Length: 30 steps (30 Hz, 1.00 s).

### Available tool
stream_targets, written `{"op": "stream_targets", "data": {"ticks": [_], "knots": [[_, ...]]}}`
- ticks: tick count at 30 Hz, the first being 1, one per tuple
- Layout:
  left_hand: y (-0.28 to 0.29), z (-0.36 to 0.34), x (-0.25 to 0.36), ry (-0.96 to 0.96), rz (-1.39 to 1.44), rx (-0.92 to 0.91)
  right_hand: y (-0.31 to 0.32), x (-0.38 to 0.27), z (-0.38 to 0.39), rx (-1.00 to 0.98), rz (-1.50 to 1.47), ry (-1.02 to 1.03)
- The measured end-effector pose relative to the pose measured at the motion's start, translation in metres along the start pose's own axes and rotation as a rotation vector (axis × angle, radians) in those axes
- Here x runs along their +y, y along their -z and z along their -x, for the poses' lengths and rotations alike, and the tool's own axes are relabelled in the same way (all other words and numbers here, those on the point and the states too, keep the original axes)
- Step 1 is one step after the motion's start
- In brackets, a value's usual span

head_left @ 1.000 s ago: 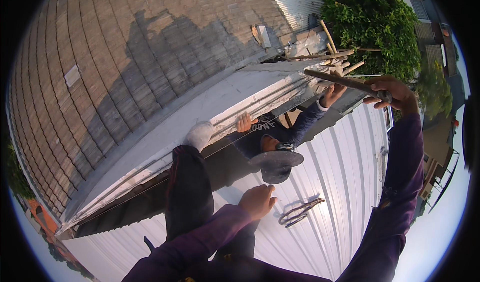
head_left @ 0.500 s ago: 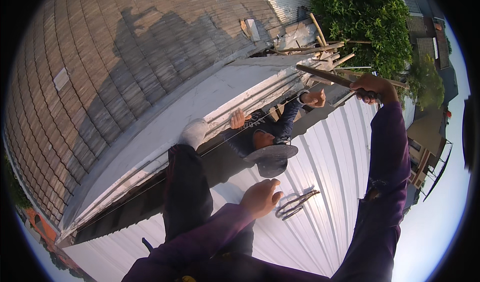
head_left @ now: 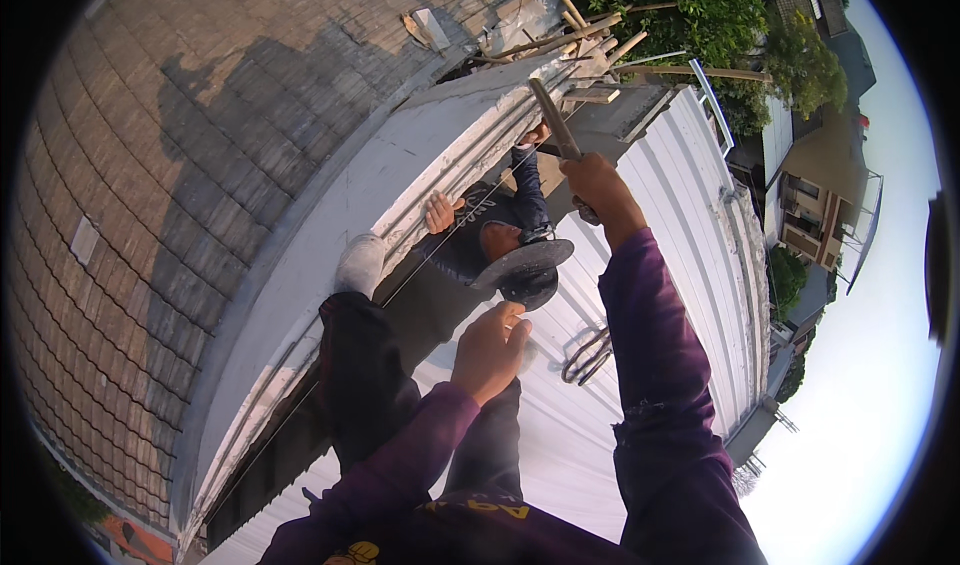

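My right hand [head_left: 600, 190] is wrapped round a long, flat brownish bar [head_left: 555, 117], raised over the gap beside the pale concrete ledge [head_left: 300, 230]. The bar's far end points toward the ledge's broken end. My left hand [head_left: 490, 350] is held in front of my body, thumb and fingers pressed together; whether a small thing is pinched there I cannot make out. Just beyond it, a co-worker in a dark brimmed hat [head_left: 525, 260] stands in the gap. One co-worker's hand [head_left: 440, 212] grips the ledge edge; the other hand [head_left: 537, 135] is near the bar's end.
My grey-socked foot [head_left: 360, 265] rests on the ledge. White ribbed roofing [head_left: 665, 225] lies to the right, with a dark looped object [head_left: 588, 357] on it. Brown roof tiles [head_left: 130, 165] slope away left. Loose wooden poles [head_left: 560, 40] jut out by a tree [head_left: 665, 10].
My right hand has brought the bar left and turned it more upright. My left fingers have closed toward the thumb. The co-worker's far hand has moved to the ledge; my view has shifted right.
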<state>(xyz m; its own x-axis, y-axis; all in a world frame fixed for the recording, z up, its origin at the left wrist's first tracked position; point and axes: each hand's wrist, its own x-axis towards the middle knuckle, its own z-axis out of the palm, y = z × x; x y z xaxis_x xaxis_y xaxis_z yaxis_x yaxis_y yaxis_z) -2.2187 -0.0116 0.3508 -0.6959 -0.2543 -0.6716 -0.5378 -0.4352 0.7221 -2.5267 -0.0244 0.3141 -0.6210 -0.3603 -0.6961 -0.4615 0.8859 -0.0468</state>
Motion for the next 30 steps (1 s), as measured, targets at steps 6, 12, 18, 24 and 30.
{"op": "stream_targets", "data": {"ticks": [6,12,18,24,30], "knots": [[0.031,-0.049,0.043,0.045,0.322,0.211,-0.015,0.009,0.002,-0.156,-0.679,-0.4],[0.024,-0.096,0.051,-0.204,0.137,0.418,-0.08,-0.042,0.026,0.004,-0.496,-0.371],[0.04,-0.117,0.052,-0.08,-0.053,0.578,-0.161,-0.084,0.034,0.132,-0.831,-0.397],[0.051,-0.112,0.073,0.015,-0.019,0.566,-0.253,-0.146,-0.002,0.27,-0.965,-0.536],[0.068,-0.091,0.077,0.088,-0.012,0.462,-0.355,-0.152,-0.041,0.492,-0.893,-0.482]]}}
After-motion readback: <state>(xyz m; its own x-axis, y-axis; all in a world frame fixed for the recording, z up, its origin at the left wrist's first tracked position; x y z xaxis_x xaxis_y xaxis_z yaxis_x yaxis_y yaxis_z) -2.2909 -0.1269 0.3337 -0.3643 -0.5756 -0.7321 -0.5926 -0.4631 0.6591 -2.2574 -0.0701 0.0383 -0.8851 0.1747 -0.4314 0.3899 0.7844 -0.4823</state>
